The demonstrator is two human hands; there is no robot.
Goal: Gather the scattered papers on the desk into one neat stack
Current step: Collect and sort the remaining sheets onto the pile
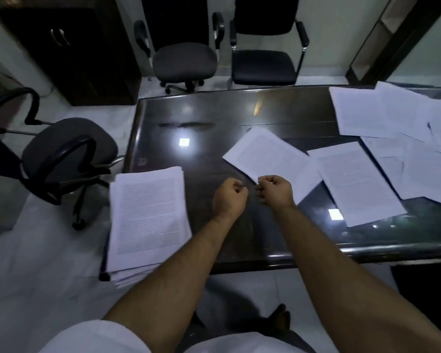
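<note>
A thick stack of printed papers [148, 217] lies at the desk's near left corner, overhanging the edge. One loose sheet [265, 154] lies tilted in the middle of the dark glossy desk [204, 118]. Another sheet [351, 182] lies to its right, and several more papers [392, 115] spread over the far right. My left hand [229, 197] and my right hand [275, 191] hover side by side above the desk centre, both with fingers curled into fists and holding nothing. The right fist sits over the near corner of the tilted sheet.
Two black office chairs [186, 59] [265, 62] stand behind the desk. A third chair [61, 154] stands at the left near the stack. A dark cabinet [69, 52] is at the back left. Pale floor lies all around.
</note>
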